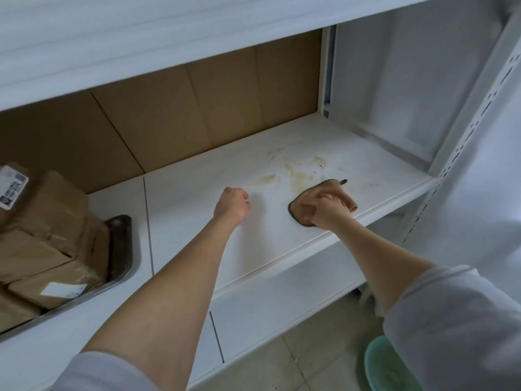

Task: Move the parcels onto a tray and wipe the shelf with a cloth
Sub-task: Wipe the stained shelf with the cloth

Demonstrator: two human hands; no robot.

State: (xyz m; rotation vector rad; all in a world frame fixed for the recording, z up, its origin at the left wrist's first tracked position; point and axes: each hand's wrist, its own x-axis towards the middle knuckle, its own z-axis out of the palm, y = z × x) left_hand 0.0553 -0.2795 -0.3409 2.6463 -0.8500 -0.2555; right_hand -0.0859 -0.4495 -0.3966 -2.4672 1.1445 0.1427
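The white shelf [276,244] carries brownish stains [298,174] near its middle right. My right hand [324,211] presses a tan cloth with a dark edge [306,214] flat on the shelf, just in front of the stains. To the left of the cloth, my left hand [232,206] rests on the shelf as a closed fist with nothing in it. Several brown cardboard parcels [45,235] with white labels are stacked on a metal tray [122,249] at the shelf's left end.
Brown cardboard [180,117] lines the back of the shelf. A white shelf board [141,43] hangs close overhead, and a perforated white upright [476,128] stands at the right. A lower shelf [282,306] and a green basin [389,368] on the tiled floor lie below.
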